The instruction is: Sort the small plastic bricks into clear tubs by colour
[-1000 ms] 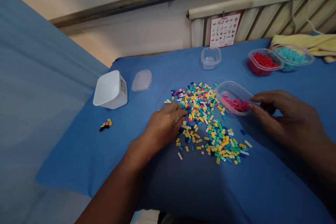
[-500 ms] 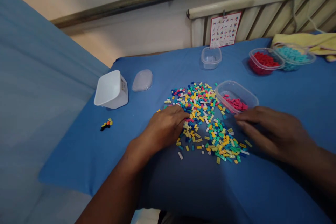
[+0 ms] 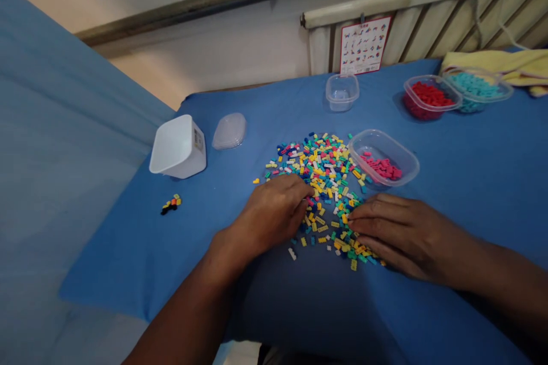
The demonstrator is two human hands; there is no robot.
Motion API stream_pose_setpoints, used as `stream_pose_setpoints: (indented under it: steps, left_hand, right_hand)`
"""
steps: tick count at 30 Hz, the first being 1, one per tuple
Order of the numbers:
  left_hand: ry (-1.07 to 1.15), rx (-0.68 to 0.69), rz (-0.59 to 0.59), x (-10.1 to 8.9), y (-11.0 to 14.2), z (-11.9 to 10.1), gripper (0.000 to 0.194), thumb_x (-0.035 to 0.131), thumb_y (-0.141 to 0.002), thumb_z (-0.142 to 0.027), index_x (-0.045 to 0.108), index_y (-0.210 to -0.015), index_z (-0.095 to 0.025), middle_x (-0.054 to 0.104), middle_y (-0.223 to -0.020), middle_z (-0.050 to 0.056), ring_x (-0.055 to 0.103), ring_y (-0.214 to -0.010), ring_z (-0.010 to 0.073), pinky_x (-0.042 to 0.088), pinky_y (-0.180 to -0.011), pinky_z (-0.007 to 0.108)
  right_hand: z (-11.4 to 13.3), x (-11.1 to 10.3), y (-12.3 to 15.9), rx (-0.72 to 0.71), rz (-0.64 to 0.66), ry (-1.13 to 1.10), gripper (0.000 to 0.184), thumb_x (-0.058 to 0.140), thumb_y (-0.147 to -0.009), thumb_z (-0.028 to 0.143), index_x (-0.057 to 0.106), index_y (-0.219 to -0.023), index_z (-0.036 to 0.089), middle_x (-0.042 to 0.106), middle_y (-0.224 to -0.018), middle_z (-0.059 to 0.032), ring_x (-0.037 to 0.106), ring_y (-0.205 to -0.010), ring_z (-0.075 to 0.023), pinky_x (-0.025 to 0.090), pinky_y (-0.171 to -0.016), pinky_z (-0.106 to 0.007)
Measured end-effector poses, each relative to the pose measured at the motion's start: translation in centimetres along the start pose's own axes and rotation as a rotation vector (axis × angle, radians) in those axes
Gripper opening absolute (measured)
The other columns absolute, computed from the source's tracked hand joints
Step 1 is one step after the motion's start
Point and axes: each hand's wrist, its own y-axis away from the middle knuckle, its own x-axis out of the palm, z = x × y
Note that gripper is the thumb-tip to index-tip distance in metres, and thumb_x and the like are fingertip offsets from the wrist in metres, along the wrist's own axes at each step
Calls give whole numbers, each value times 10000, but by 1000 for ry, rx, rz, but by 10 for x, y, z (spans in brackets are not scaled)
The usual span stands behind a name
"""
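Bricks point(image 3: 327, 174) lie in a loose, many-coloured pile mid-table on the blue cloth point(image 3: 471, 171). From the head view I see my left hand point(image 3: 274, 211) resting palm down on the pile's left edge, fingers curled; whether it pinches a brick I cannot tell. My right hand point(image 3: 398, 234) lies flat, fingers spread over the pile's near right corner, holding nothing I can see. A clear tub point(image 3: 409, 154) with pink bricks sits just beyond it. White bin point(image 3: 177, 148) stands well left.

Dim, even indoor light; the hands cast only soft shadows on the blue cloth point(image 3: 471, 171). Edges bow from wide-angle distortion, and detail is slightly soft throughout.
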Motion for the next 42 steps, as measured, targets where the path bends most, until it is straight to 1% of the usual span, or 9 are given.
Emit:
stream_pose_setpoints:
  steps: [3, 7, 11, 19, 26, 31, 36, 38, 42]
  left_hand:
    - [19, 23, 6, 1, -1, -3, 266, 515, -1105, -201, 733, -1256, -178, 767, -1181, 107, 721, -1116, 265, 595, -1005, 452]
    - [42, 71, 7, 2, -1, -4, 382, 508, -1110, -177, 739, -1411, -221, 756, -1192, 100, 708, -1113, 234, 590, -953, 391]
    - [21, 107, -13, 4, -3, -3, 391, 514, -1123, -188, 757, -1421, -257, 740, -1109, 83, 692, -1023, 215, 557, -873, 367]
    - [64, 158, -60, 5, -4, -1, 292, 562, -1111, -155, 800, -1265, -224, 719, -1023, 50, 686, -946, 181, 509, -805, 321]
    - [73, 68, 47, 1, -9, -3, 206, 532, -1109, -188, 729, -1150, -147, 749, -1105, 93, 705, -1046, 241, 545, -917, 384]
    - [82, 77, 84, -4, -12, -6, 204, 523, -1103, -174, 716, -1166, -150, 737, -1113, 89, 688, -1023, 228, 532, -899, 375]
    - [43, 31, 127, -6, -15, -8, 130, 550, -1078, -182, 679, -1084, -162, 723, -1072, 85, 664, -961, 232, 505, -841, 381]
    - [49, 29, 123, -4, -15, -7, 128, 545, -1082, -197, 667, -1061, -167, 712, -1048, 82, 659, -953, 233, 503, -842, 383]
    - [107, 62, 66, -1, -15, -2, 168, 524, -1088, -199, 668, -1010, -162, 697, -994, 75, 645, -927, 215, 494, -841, 374]
  right_hand:
    - [0, 0, 0, 3, 11, -5, 169, 684, -1111, 207, 779, -1250, 194, 847, -1195, -94, 807, -1030, -231, 694, -876, -400]
    - [-1, 0, -1, -6, 27, -1, 167, 675, -1115, 196, 771, -1252, 182, 836, -1202, -98, 789, -1031, -225, 677, -879, -393]
    - [-2, 0, -1, -7, 17, -15, 164, 690, -1106, 192, 777, -1243, 170, 833, -1182, -104, 779, -1013, -221, 658, -883, -380]
    - [-1, -1, -3, -11, 18, -20, 153, 655, -1128, 190, 772, -1225, 170, 832, -1161, -104, 770, -984, -220, 640, -849, -376]
    - [-1, -1, -3, -22, 23, -8, 139, 660, -1132, 186, 757, -1230, 167, 830, -1167, -102, 780, -1007, -224, 648, -866, -381]
    - [-3, 1, -1, -18, 23, -8, 151, 677, -1122, 183, 751, -1253, 165, 822, -1178, -100, 768, -1017, -219, 643, -877, -374]
    - [-4, 2, 0, -17, 19, -14, 138, 691, -1113, 175, 749, -1238, 161, 818, -1184, -101, 761, -1023, -215, 639, -895, -376]
    - [-4, 1, 0, -20, 19, -14, 138, 688, -1112, 171, 751, -1235, 161, 822, -1188, -105, 769, -1029, -219, 641, -889, -380]
    - [-3, 1, -1, -10, -4, -13, 143, 687, -1111, 165, 752, -1239, 166, 833, -1178, -104, 784, -1018, -222, 650, -874, -381]
